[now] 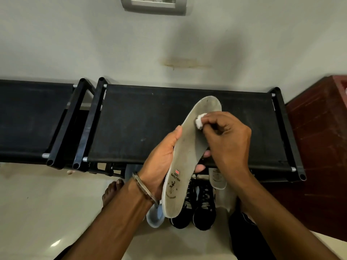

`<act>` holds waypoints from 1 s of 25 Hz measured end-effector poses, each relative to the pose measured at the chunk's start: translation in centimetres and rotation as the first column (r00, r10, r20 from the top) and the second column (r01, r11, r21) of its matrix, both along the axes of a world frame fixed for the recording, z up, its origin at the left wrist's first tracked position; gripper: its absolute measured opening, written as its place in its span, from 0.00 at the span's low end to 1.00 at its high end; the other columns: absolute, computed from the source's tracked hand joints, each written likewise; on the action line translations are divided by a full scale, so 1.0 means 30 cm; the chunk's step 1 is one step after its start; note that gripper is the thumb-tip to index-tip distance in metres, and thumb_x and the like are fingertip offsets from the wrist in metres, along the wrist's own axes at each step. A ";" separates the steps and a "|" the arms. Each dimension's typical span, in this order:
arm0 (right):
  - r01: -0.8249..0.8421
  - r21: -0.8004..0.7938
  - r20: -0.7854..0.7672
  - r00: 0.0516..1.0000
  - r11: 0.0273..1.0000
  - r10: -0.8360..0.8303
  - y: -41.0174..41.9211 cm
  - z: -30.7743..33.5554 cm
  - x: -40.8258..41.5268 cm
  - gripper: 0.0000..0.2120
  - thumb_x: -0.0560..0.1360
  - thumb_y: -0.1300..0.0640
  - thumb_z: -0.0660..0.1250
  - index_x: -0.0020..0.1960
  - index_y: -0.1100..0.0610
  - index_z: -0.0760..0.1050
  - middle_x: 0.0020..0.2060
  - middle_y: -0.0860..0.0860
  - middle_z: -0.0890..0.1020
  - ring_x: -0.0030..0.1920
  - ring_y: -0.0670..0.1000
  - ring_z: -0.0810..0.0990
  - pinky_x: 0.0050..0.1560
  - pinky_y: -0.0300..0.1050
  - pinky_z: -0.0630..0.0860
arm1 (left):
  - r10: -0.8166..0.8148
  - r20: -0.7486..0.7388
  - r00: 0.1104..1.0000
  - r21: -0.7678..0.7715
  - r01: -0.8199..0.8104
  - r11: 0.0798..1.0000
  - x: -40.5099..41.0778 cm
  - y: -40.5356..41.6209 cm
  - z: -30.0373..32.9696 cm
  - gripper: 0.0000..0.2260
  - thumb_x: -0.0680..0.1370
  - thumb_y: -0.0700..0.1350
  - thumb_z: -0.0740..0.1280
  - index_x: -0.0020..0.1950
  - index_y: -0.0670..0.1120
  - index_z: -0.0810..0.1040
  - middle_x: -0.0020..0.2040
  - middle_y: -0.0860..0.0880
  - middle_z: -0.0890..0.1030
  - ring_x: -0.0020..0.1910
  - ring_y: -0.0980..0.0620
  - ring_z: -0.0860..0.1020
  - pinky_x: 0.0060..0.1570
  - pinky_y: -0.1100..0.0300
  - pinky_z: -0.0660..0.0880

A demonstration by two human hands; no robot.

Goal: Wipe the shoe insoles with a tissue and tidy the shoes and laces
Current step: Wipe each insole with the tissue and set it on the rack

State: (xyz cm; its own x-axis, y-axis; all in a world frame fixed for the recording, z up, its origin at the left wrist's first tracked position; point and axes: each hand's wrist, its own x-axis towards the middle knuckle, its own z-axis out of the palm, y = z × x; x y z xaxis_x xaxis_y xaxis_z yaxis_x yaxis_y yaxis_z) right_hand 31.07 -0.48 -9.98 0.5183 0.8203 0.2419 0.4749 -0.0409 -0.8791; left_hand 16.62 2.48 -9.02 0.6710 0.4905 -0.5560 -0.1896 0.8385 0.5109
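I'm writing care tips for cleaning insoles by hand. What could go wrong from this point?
The tissue is a small wad pinched by the right hand; it may shred on the insole. The left hand grips only the insole's middle, so it could bend or drop onto the black shoes.

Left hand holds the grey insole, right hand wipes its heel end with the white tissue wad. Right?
Not quite. In the head view the right hand presses the white tissue wad near the toe end of the grey insole; the left hand holds it.

Matt cloth rack top (150,119), glossy floor (37,212)
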 end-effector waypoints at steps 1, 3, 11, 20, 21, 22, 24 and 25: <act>0.039 -0.012 -0.009 0.999 0.999 -0.039 0.001 -0.002 0.012 0.08 0.73 0.67 0.72 0.45 0.55 0.84 0.46 0.48 0.84 0.45 0.39 0.82 0.38 0.29 0.78 | -0.014 -0.013 1.000 0.012 0.015 1.000 0.002 -0.002 0.003 0.24 0.78 0.60 0.55 0.66 0.49 0.76 0.60 0.44 0.82 0.59 0.45 0.80 0.47 0.54 0.80; -0.001 0.002 0.010 1.000 1.000 0.001 -0.004 0.002 -0.031 0.08 0.72 0.67 0.72 0.44 0.56 0.84 0.45 0.47 0.84 0.46 0.42 0.83 0.43 0.35 0.80 | 0.021 -0.026 0.999 0.003 -0.021 1.000 0.007 -0.006 0.006 0.22 0.79 0.59 0.55 0.64 0.48 0.77 0.60 0.45 0.82 0.57 0.48 0.81 0.53 0.53 0.78; 0.061 0.009 0.112 0.992 0.998 -0.062 0.002 -0.008 0.052 0.07 0.73 0.66 0.73 0.45 0.55 0.83 0.45 0.47 0.84 0.47 0.42 0.82 0.47 0.38 0.81 | -0.019 0.021 1.000 -0.008 0.020 1.000 -0.006 0.004 -0.006 0.25 0.78 0.60 0.55 0.68 0.46 0.74 0.62 0.41 0.80 0.58 0.43 0.80 0.41 0.56 0.81; -0.297 0.053 0.075 0.953 0.954 0.293 -0.055 0.017 -0.187 0.07 0.70 0.69 0.72 0.45 0.60 0.85 0.46 0.49 0.85 0.48 0.44 0.83 0.51 0.40 0.80 | 0.155 0.096 0.983 -0.166 -0.137 0.977 -0.038 0.038 -0.013 0.25 0.80 0.60 0.55 0.56 0.42 0.82 0.52 0.44 0.83 0.51 0.48 0.82 0.56 0.57 0.78; -0.323 0.053 0.122 0.941 0.945 0.314 -0.058 0.012 -0.185 0.07 0.70 0.69 0.73 0.45 0.60 0.85 0.46 0.50 0.85 0.48 0.46 0.83 0.51 0.42 0.81 | 0.151 0.088 0.985 -0.159 -0.136 0.978 -0.046 0.040 -0.013 0.25 0.80 0.60 0.56 0.59 0.42 0.81 0.54 0.44 0.82 0.53 0.48 0.81 0.59 0.56 0.77; -0.309 0.039 0.201 0.934 0.950 0.296 -0.053 0.001 -0.162 0.07 0.70 0.69 0.73 0.45 0.60 0.85 0.46 0.50 0.85 0.48 0.47 0.83 0.50 0.45 0.81 | 0.144 0.089 0.986 -0.148 -0.129 0.980 -0.048 0.040 -0.013 0.26 0.80 0.60 0.55 0.63 0.43 0.80 0.56 0.44 0.82 0.55 0.48 0.81 0.60 0.55 0.76; -0.191 0.002 0.305 0.935 0.982 0.181 -0.028 -0.030 -0.080 0.06 0.70 0.68 0.74 0.45 0.59 0.84 0.46 0.49 0.85 0.48 0.48 0.83 0.48 0.48 0.81 | 0.112 0.070 0.991 -0.106 -0.104 0.989 -0.041 0.034 -0.013 0.25 0.81 0.60 0.54 0.68 0.45 0.75 0.60 0.44 0.81 0.58 0.49 0.80 0.58 0.53 0.77; -0.127 -0.008 0.299 0.946 0.992 0.124 -0.017 -0.038 -0.044 0.07 0.70 0.68 0.73 0.44 0.59 0.84 0.45 0.49 0.84 0.47 0.47 0.83 0.47 0.47 0.81 | 0.094 0.041 0.995 -0.079 -0.091 0.993 -0.037 0.030 -0.010 0.25 0.81 0.61 0.54 0.69 0.47 0.74 0.61 0.45 0.81 0.59 0.49 0.80 0.56 0.52 0.77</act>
